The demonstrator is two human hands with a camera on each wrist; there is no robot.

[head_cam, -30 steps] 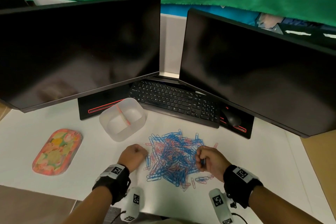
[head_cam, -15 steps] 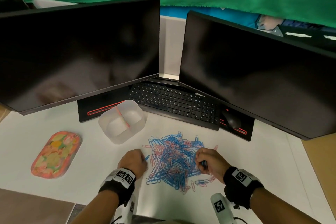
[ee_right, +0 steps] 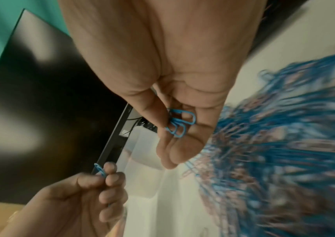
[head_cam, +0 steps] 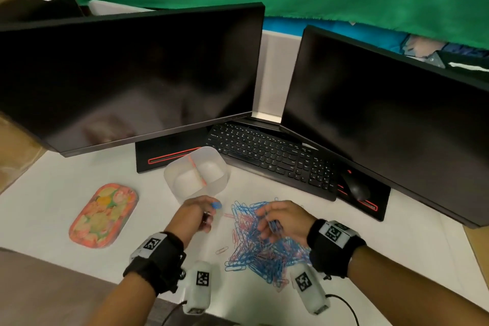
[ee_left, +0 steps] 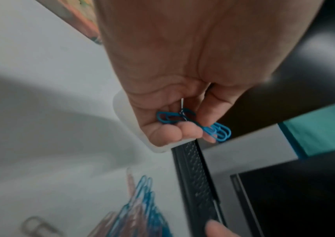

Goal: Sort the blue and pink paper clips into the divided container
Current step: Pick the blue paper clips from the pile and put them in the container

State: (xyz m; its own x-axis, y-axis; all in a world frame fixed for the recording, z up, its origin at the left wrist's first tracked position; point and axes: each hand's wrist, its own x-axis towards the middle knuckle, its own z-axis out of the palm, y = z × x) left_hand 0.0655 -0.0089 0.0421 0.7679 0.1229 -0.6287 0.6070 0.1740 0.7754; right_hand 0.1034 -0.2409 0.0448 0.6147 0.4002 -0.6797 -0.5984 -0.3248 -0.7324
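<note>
A heap of blue and pink paper clips (head_cam: 260, 242) lies on the white desk. The translucent divided container (head_cam: 196, 172), with a pink divider, stands behind and to the left of the heap; both halves look empty. My left hand (head_cam: 202, 213) is raised just in front of the container and pinches a few blue clips (ee_left: 194, 123). Above the heap, my right hand (head_cam: 277, 222) holds a small bunch of blue clips (ee_right: 179, 122) between thumb and fingers. One pink clip (head_cam: 221, 249) lies apart at the heap's left.
A flowered oval tray (head_cam: 104, 216) lies at the left. A black keyboard (head_cam: 272, 157) and mouse (head_cam: 357, 189) sit behind the heap, under two dark monitors (head_cam: 132, 79). The desk's front edge runs near my wrists.
Both hands have lifted off the desk with blue clips in them. The left hand has moved forward towards the container; the right has risen above the heap.
</note>
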